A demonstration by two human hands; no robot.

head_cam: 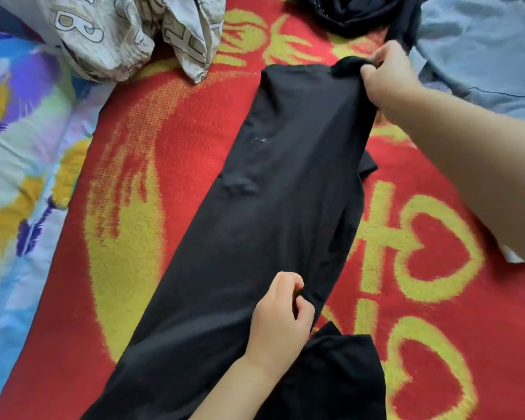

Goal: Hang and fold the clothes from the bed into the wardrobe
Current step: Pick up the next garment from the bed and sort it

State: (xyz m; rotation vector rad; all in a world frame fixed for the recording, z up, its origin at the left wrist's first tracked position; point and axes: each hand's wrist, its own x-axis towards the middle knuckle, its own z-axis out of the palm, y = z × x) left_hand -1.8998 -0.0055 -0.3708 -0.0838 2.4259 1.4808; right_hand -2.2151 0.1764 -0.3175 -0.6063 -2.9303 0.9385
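Long black garment point(273, 207) folded lengthwise on red blanket point(164, 147), left hand point(281, 316) and right hand point(385, 74) grip pinching its edge

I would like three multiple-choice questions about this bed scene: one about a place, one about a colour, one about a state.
1. Where does the right hand grip the black garment?
A. its far end
B. its middle
C. nowhere

2. What colours has the blanket under the garment?
A. green and white
B. red and yellow
C. plain grey

3. How does the black garment lie?
A. rolled into a ball
B. on a hanger
C. folded into a long strip

Answers: 1 A, fingers curl round the far end. 2 B, red ground with yellow pattern. 3 C, a narrow band lies stretched between the right and left hand.
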